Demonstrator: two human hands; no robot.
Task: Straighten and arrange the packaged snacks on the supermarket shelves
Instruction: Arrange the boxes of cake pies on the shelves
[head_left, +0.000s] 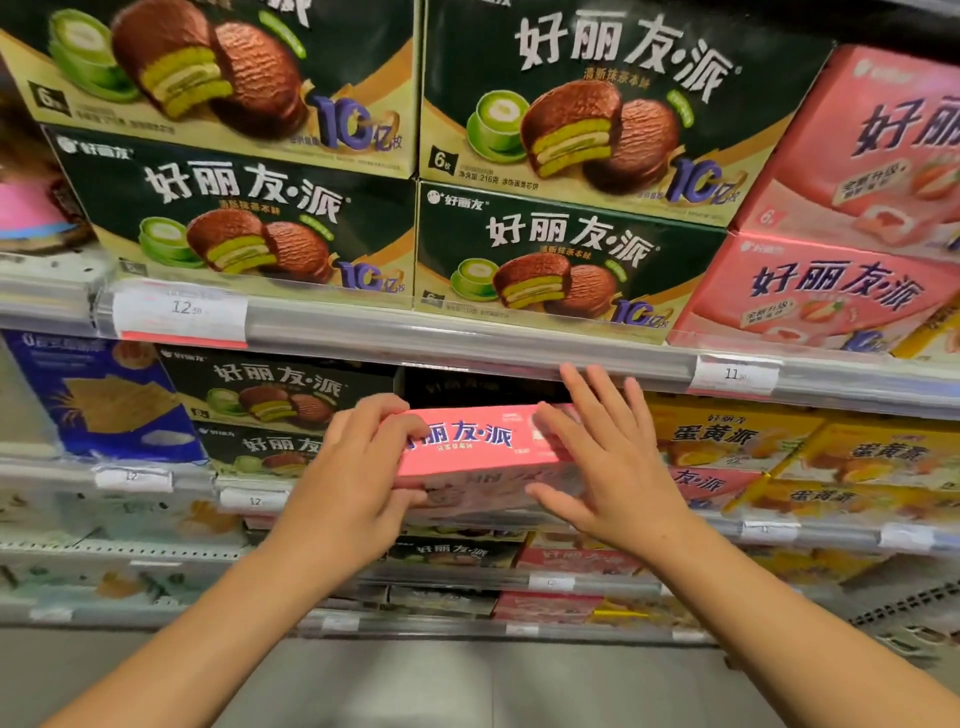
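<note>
A pink snack box (475, 447) lies flat at the front of the second shelf, its long printed side facing me. My left hand (358, 467) grips its left end, fingers curled over the top edge and thumb beneath. My right hand (608, 457) lies against the box's right end with fingers spread and straight. Behind the box is a dark gap (478, 387) in the row. Dark green pie boxes (280, 395) stand stacked to its left, yellow pie boxes (737, 441) to its right.
The upper shelf carries stacked green boxes (561, 254) and pink boxes (831, 291) behind a clear rail (467, 338) with price tags. A blue box (104, 400) stands at the far left. Lower shelves hold more boxes, and grey floor (467, 686) lies below.
</note>
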